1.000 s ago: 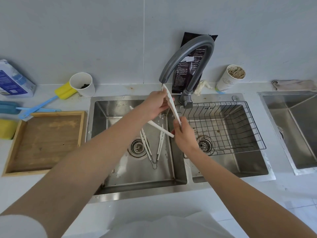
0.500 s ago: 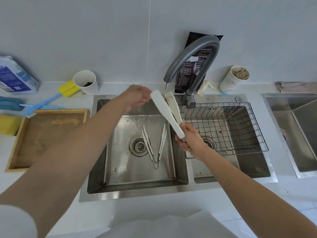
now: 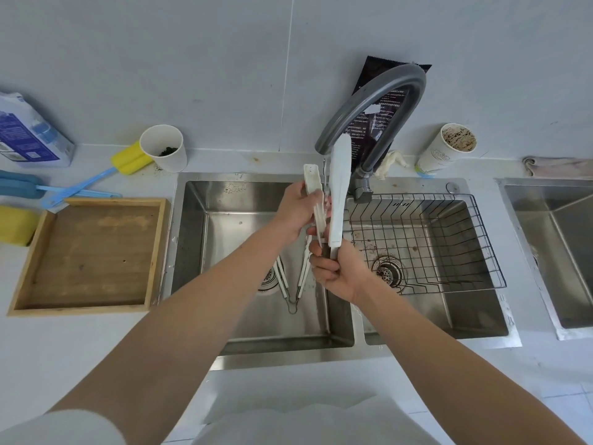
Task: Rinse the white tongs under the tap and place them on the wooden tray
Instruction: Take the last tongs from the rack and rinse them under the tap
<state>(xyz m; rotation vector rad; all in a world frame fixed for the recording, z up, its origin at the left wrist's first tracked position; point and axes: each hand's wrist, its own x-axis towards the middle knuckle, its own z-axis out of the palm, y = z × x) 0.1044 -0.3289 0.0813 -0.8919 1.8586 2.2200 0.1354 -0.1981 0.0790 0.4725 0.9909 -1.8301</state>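
At a steel sink (image 3: 192, 252), the tray (image 3: 29, 261) waiting alongside, the right hand (image 3: 338, 274) grips the hinge end of the tongs (image 3: 338, 187); the left hand (image 3: 296, 213), off them half a second ago, has closed round one arm again, standing them tips-up in the trickle from the tap (image 3: 398, 79) – rinsing goes on, transfer to the tray not yet begun

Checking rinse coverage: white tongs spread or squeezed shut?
Spread. White tongs: arms apart at the tips, left hand gripping one, right hand the joined end.
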